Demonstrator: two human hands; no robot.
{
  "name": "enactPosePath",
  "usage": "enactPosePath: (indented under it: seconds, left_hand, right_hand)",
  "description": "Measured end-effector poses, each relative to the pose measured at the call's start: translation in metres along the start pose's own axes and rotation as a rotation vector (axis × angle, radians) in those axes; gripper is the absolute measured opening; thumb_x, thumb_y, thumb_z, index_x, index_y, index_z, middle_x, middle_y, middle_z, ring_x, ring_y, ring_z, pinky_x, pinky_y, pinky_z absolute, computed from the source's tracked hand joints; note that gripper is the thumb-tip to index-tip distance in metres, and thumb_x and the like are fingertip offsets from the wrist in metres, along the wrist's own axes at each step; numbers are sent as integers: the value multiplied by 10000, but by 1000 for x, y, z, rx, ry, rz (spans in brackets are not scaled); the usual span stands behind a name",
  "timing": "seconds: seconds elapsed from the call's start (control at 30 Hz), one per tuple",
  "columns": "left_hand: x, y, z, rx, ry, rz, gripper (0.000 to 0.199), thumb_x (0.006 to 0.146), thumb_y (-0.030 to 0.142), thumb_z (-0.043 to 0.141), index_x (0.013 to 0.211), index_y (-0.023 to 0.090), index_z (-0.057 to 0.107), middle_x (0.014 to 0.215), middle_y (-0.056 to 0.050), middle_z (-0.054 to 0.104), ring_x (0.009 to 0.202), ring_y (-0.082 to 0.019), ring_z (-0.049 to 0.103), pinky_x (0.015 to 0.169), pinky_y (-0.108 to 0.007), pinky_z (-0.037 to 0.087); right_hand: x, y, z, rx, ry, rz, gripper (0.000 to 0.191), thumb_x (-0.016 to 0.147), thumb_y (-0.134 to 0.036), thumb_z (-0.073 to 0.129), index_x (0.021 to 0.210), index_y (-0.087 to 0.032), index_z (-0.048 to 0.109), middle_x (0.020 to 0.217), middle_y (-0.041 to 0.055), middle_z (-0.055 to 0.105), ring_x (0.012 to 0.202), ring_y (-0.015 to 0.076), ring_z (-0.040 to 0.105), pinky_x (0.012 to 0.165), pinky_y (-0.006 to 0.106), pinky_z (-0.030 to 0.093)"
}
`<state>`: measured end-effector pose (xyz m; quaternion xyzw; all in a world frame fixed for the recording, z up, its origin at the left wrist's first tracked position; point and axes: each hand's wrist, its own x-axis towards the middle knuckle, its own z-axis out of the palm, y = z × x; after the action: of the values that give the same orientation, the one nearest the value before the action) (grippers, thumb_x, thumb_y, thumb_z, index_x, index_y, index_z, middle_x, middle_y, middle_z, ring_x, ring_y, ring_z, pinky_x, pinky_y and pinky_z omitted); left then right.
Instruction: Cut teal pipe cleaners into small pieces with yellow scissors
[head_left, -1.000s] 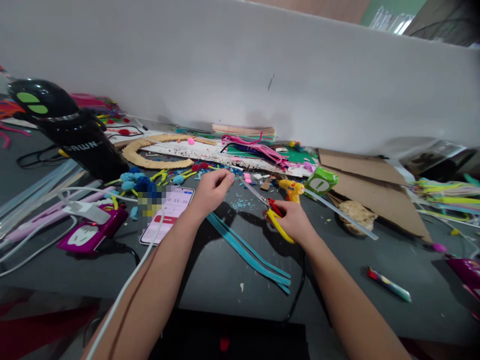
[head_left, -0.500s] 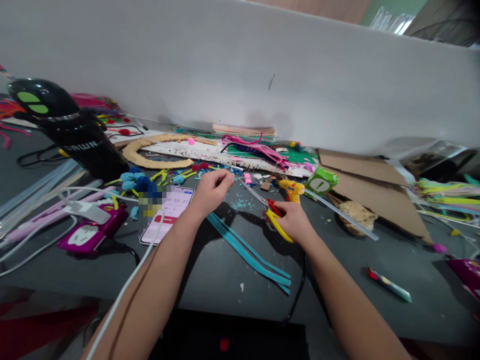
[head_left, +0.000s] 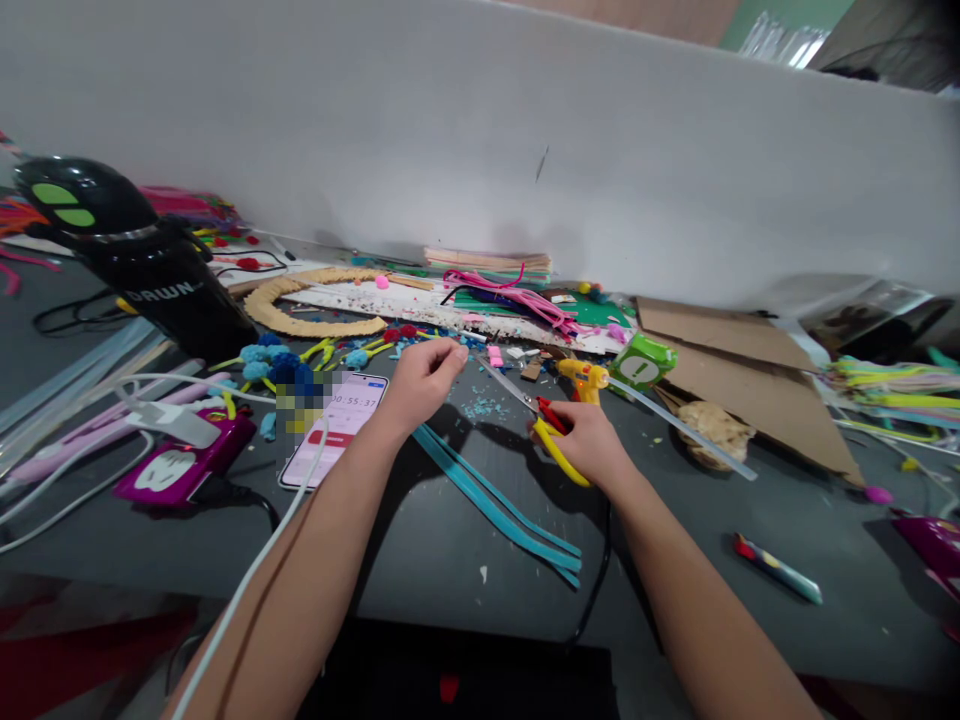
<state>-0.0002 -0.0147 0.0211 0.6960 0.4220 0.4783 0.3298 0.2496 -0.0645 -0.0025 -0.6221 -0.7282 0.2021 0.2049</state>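
My left hand [head_left: 431, 378] is closed in a pinch, thumb against forefinger, beside the phone. Blue fuzzy pipe cleaners [head_left: 487, 505] run out from beneath this hand towards the front right; their upper ends are hidden by it. My right hand [head_left: 589, 440] grips scissors with red and yellow handles [head_left: 556, 452]. Their blades [head_left: 514, 388] point up and left, the tip close to my left fingertips. Small blue fluffy clippings [head_left: 486, 408] lie scattered on the grey table below the blades.
A phone [head_left: 341, 425] with a running timer lies left, near a purple power socket [head_left: 180, 465] and black bottle [head_left: 150, 260]. A yellow glue gun [head_left: 585, 376], green tape measure [head_left: 643, 362] and cardboard [head_left: 750, 400] lie right. A white cable [head_left: 247, 590] crosses my left forearm.
Very little differs. The yellow handle of the scissors has shifted slightly downward in my right hand; my left hand keeps its place.
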Motion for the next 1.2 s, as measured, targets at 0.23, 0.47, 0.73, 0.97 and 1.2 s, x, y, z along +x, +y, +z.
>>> enactPosePath:
  seconds: [0.23, 0.47, 0.73, 0.97, 1.2]
  left_hand:
    - [0, 0, 0, -9, 7, -5, 361, 913, 364, 497, 609, 178, 445, 580, 24, 361, 574, -116, 342, 551, -282, 260]
    - [0, -1, 1, -21, 4, -20, 393, 930, 377, 482, 598, 179, 407, 576, 31, 339, 564, -109, 318, 550, -285, 248]
    - [1, -1, 1, -18, -1, -8, 395, 928, 390, 482, 601, 182, 409, 582, 27, 345, 568, -113, 328, 552, -288, 251]
    - [1, -1, 1, -7, 1, -8, 402, 927, 405, 475, 599, 186, 402, 580, 24, 344, 567, -118, 328, 548, -288, 253]
    - [1, -2, 2, -17, 15, -14, 403, 931, 402, 473, 601, 186, 390, 580, 30, 329, 563, -112, 318, 542, -286, 245]
  right_hand:
    - [1, 1, 1, -46, 11, 0, 287, 759, -431, 610, 616, -185, 569, 576, -4, 500, 580, 134, 418, 517, 252, 257]
    - [0, 2, 0, -8, 16, 14, 310, 748, -465, 625, 630, -195, 530, 579, -16, 485, 572, 129, 413, 513, 244, 260]
    - [0, 0, -1, -15, 9, 8, 308, 732, -456, 638, 611, -193, 533, 565, -14, 484, 556, 127, 402, 500, 248, 244]
    - [1, 1, 1, -58, 27, -17, 293, 757, -444, 613, 619, -188, 575, 585, 0, 522, 573, 134, 426, 505, 252, 245]
    - [0, 0, -3, -42, 50, 15, 314, 746, -474, 628, 627, -197, 539, 573, -14, 499, 581, 136, 431, 524, 245, 272]
